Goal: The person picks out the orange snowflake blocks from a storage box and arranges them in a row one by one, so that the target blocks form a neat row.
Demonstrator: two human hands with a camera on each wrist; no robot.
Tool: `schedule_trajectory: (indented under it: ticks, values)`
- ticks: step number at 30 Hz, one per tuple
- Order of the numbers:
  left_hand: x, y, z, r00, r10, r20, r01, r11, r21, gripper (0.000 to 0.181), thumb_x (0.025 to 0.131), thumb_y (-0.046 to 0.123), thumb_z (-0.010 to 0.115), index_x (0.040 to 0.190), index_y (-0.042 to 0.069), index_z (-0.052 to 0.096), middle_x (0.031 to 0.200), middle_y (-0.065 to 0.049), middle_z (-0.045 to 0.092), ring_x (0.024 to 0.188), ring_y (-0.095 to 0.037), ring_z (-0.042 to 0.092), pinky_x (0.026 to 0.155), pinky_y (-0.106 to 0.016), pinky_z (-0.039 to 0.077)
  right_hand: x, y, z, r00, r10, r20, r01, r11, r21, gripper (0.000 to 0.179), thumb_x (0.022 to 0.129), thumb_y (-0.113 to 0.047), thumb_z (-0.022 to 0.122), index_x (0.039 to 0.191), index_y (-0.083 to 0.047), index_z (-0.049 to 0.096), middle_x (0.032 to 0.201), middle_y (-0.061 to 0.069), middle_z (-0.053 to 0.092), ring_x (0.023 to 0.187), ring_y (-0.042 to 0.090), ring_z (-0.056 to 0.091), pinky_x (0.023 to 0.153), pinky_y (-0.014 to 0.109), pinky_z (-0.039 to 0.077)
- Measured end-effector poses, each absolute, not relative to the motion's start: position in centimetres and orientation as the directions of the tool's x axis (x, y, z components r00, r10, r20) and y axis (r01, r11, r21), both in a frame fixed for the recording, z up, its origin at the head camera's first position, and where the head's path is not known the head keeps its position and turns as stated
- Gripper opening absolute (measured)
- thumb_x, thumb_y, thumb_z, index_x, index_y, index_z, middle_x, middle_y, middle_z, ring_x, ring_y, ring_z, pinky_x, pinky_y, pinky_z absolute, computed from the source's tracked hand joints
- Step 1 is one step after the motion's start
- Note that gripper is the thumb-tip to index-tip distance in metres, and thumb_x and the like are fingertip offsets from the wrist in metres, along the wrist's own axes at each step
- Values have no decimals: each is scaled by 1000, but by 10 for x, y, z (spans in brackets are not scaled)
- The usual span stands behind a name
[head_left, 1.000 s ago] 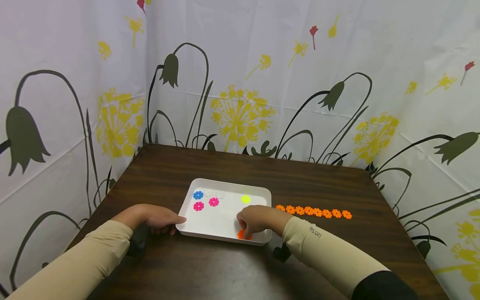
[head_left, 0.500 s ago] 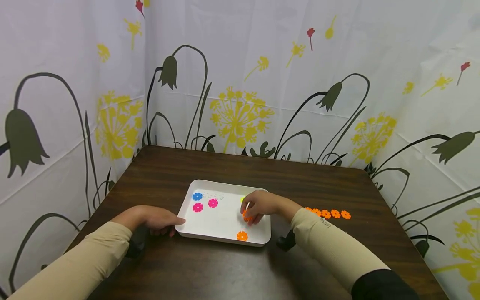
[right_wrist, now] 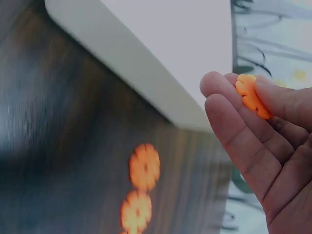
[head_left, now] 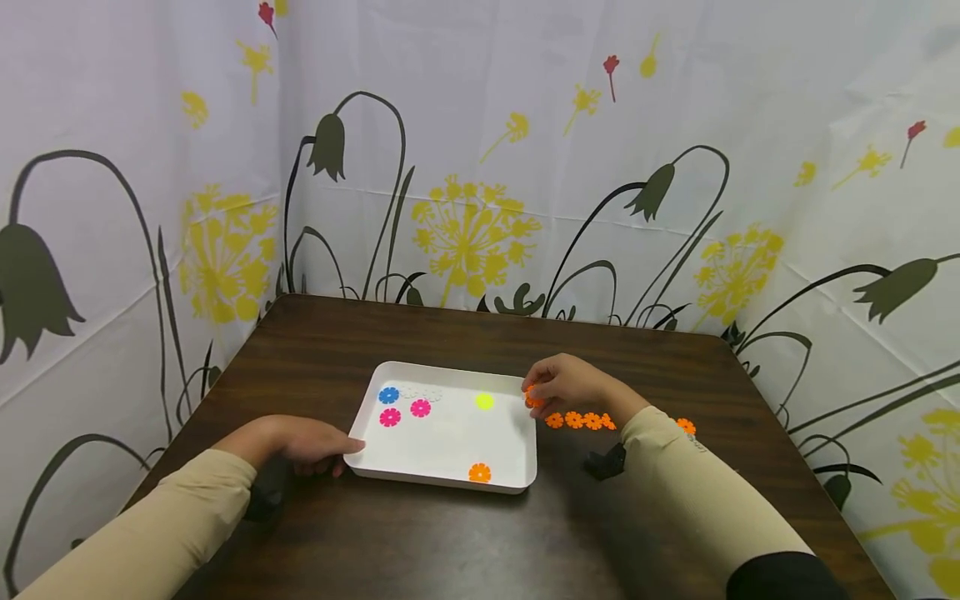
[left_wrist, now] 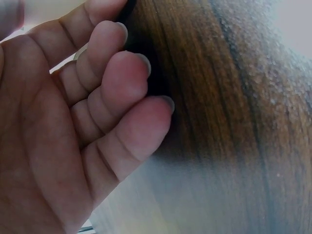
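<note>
My right hand (head_left: 570,385) pinches an orange notched plastic disc (right_wrist: 252,96) between thumb and fingers, above the right rim of a shallow white tray (head_left: 442,442). At the tray's left side my left hand (head_left: 309,442) grips the rim, thumb over the edge; in the left wrist view its other fingers (left_wrist: 129,129) are curled near the table. Inside the tray lie a blue disc (head_left: 388,395), two pink discs, clear discs (head_left: 422,395), a yellow disc (head_left: 485,402) and another orange disc (head_left: 480,472). My right forearm hides part of a row of orange discs (head_left: 573,420).
The row of orange discs runs along the dark wooden table (head_left: 435,542) to the right of the tray. A white flower-printed curtain (head_left: 465,125) hangs around the table's back and sides.
My right hand has lifted an orange disc from the tray's near right corner and carried it up and right to the far right rim. My left hand stays at the tray.
</note>
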State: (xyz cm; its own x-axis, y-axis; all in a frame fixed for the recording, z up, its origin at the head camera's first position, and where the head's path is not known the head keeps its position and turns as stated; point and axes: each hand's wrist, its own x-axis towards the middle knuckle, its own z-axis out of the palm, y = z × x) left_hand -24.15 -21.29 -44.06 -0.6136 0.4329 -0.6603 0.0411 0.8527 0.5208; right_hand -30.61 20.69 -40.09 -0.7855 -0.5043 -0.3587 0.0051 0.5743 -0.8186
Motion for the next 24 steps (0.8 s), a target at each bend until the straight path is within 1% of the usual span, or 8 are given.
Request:
schedule_trajectory:
  ticks: [3,6,13,15,19,22,24]
  values:
    - [-241,-213,-440,-614,432,-661,38,852,522,50,101,52,40,87,10,64,75,-3,54,64,-17,51,62,-30,43,-309,229,-397,-814,-476,-333,23,546,-837,18,95,-8,63,112,-1,64,99,18,67,93,41,69,86,53,53]
    - [-241,-213,-439,-613,435,-660,41,852,523,50,101,52,40,87,10,64,75,-3,54,64,-17,51,62,-30,43,-313,254,-393,-841,-446,-307,2,564,-826,18,96,-11,63,111,-1,63,101,19,66,96,44,68,86,52,54]
    - [-241,-213,-439,-609,446,-656,52,848,528,50,102,51,40,88,10,64,75,-3,54,64,-17,50,62,-30,43,-315,325,-399,-900,-332,-281,-28,688,-725,18,97,-16,61,110,-2,62,102,18,66,91,40,68,79,48,56]
    - [-241,-214,-439,-609,447,-655,56,848,527,50,102,51,40,88,10,64,75,-3,54,64,-17,50,62,-30,43,-314,345,-403,-915,-299,-273,-34,729,-684,20,98,-15,60,111,0,61,100,17,67,90,38,67,79,47,56]
    - [-241,-214,-438,-611,441,-658,48,850,525,51,102,52,39,88,10,64,74,-3,54,64,-17,51,61,-30,43,-307,382,-411,-934,-221,-280,-1,787,-616,24,98,-9,56,116,7,58,101,16,66,88,33,66,78,46,56]
    - [-241,-213,-439,-610,440,-659,44,849,526,51,102,52,39,87,10,64,74,-3,54,65,-17,51,61,-30,43,-301,408,-416,-939,-164,-304,52,803,-593,26,97,-2,52,118,12,55,104,22,63,85,32,69,76,45,57]
    - [-241,-213,-439,-609,441,-659,41,848,529,50,102,51,39,87,10,64,74,-3,54,65,-17,51,61,-30,43,-297,422,-418,-940,-122,-319,84,822,-563,27,95,1,50,119,13,55,105,25,61,81,29,69,73,42,57]
